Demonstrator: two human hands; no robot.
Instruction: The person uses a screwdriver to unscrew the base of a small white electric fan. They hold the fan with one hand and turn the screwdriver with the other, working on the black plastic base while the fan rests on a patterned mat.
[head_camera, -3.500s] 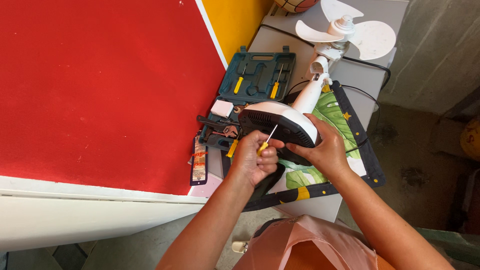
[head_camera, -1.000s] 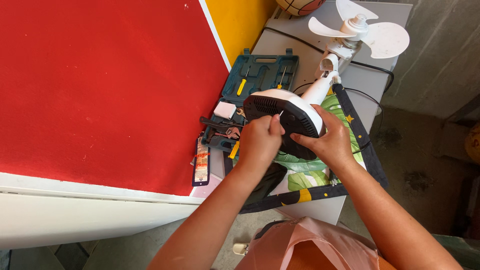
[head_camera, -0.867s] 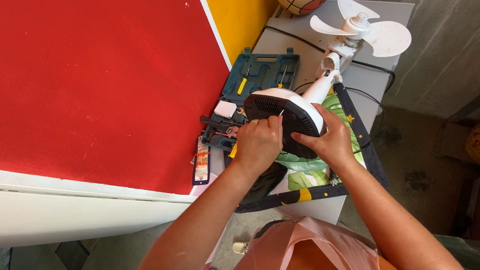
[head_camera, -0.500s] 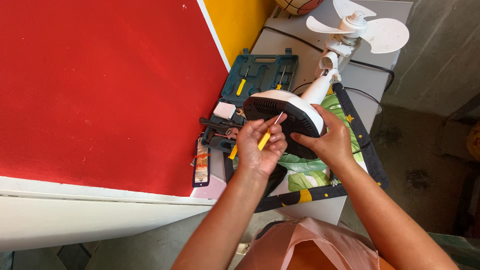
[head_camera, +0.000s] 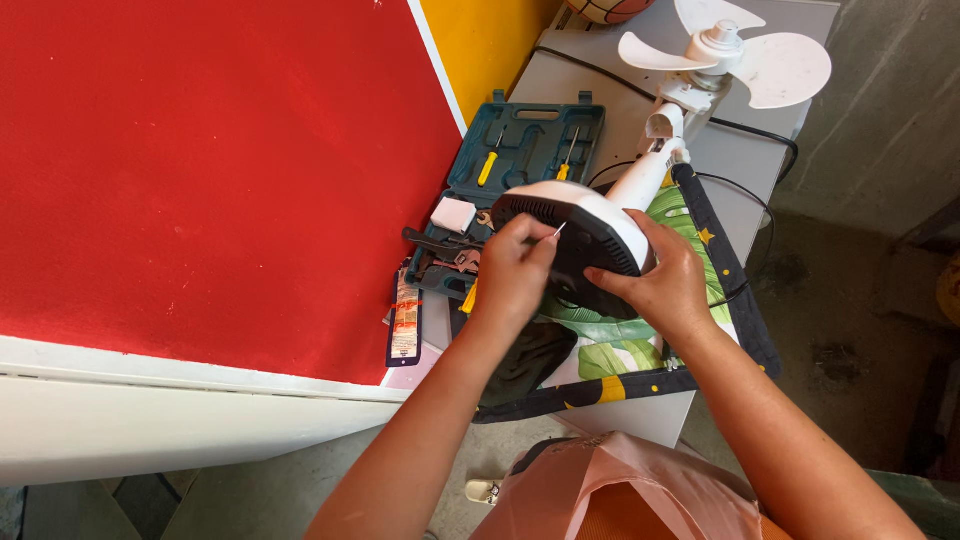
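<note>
Packaging/labels: 2 items, no screens or signs.
Flat narrow blister pack (head_camera: 405, 320), orange-red card w/ dark blue border, lies lengthwise at bench edge, just left of teal tool case (head_camera: 520, 160). Case open, rectangular, moulded tray w/ yellow-handled drivers inside.

A person's left hand (head_camera: 515, 275) presses a thin screwdriver (head_camera: 553, 234) against the dark underside of a white fan base (head_camera: 585, 225), steadied by the right hand (head_camera: 660, 285), over a leaf-patterned cloth (head_camera: 620, 350) beside an open teal tool case (head_camera: 525, 150) and the fan's white blades (head_camera: 735, 55).
</note>
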